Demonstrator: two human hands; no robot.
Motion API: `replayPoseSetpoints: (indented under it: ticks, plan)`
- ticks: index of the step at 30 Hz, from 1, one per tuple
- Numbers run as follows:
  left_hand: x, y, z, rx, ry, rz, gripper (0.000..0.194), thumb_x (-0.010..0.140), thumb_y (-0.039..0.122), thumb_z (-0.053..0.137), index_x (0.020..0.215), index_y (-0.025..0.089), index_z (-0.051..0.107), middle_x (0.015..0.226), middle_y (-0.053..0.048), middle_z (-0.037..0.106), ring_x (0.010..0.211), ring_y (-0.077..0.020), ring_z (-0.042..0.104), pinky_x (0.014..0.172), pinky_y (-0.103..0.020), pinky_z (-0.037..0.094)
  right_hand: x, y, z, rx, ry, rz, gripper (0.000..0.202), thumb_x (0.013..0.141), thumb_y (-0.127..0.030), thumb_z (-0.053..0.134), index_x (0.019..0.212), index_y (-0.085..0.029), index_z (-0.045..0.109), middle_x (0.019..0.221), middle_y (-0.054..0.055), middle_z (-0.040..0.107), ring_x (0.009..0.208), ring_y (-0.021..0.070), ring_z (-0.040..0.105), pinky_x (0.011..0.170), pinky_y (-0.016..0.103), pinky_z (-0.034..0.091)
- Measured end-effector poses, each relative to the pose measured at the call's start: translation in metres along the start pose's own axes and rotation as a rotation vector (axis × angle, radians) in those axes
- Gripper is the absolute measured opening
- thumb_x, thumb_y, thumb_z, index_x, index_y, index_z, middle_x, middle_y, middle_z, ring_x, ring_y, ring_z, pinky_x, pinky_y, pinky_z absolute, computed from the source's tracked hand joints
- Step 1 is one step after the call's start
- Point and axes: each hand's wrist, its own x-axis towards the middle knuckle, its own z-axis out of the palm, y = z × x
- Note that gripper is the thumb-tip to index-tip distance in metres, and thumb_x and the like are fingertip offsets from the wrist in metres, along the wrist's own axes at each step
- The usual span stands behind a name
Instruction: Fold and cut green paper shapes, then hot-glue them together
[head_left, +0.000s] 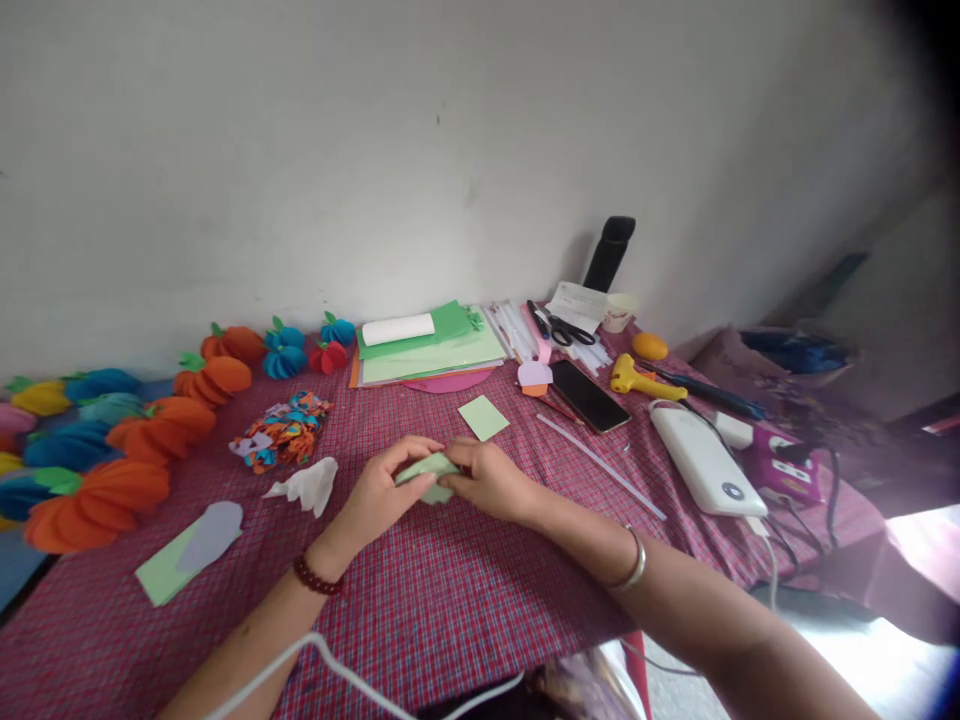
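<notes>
Between both hands is a small piece of light green paper (430, 466), held just above the checked tablecloth. My left hand (386, 490) pinches its left side, thumb on top. The fingers of my right hand (491, 480) close on its right side and partly hide it. Just beyond the hands lies a light green paper rectangle (484, 417). A crumpled white tissue (311, 487) rests left of my left hand. Farther left, a lilac rounded paper shape (214, 535) lies over a light green paper strip (161, 572).
Paper pumpkins (161, 430) line the left side, beside a heap of colourful scraps (285, 432). Paper sheets (427, 365) are stacked at the back. Scissors (571, 331), a phone (589, 395), a yellow glue gun (645, 378) and a white power bank (701, 460) lie right. A white cable (337, 655) crosses in front.
</notes>
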Motion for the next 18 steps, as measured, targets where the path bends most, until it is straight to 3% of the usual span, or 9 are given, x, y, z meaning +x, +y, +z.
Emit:
replayPoseSetpoints:
  ticks: [3,8,13,18]
  plan:
    - [-0.002,0.001,0.001,-0.09,0.099,-0.062,0.033,0.081,0.025,0.059,0.113,0.021,0.051,0.107,-0.007,0.063,0.095,-0.0198,0.062,0.084,-0.035,0.05,0.003,0.001,0.002,0.197,0.144,0.035,0.007,0.082,-0.015,0.056,0.075,-0.016,0.055,0.074,-0.001,0.054,0.074,0.0121,0.054,0.068,0.022,0.041]
    - [0.0,-0.001,0.006,0.26,0.195,0.014,0.031,0.08,0.024,0.061,0.11,0.022,0.054,0.103,-0.006,0.059,0.095,-0.0208,0.06,0.084,-0.036,0.049,0.004,0.001,0.005,0.164,0.174,0.063,0.011,0.08,-0.014,0.055,0.07,-0.017,0.052,0.07,-0.002,0.05,0.07,0.0125,0.05,0.064,0.022,0.039]
    - [-0.002,0.001,0.01,0.397,0.173,0.023,0.027,0.079,0.018,0.06,0.105,0.023,0.053,0.099,-0.005,0.058,0.092,-0.0215,0.06,0.08,-0.037,0.05,0.005,0.005,0.006,0.115,0.157,0.085,0.005,0.078,-0.012,0.057,0.076,-0.016,0.055,0.074,-0.001,0.052,0.071,0.0123,0.051,0.065,0.021,0.039]
    - [-0.002,-0.001,0.015,0.376,0.125,-0.024,0.031,0.078,0.016,0.057,0.108,0.023,0.051,0.103,-0.007,0.06,0.095,-0.0231,0.061,0.081,-0.039,0.051,0.005,0.006,0.009,0.051,0.12,0.105,0.013,0.077,-0.014,0.059,0.09,-0.017,0.057,0.083,0.001,0.057,0.076,0.0137,0.054,0.067,0.022,0.041]
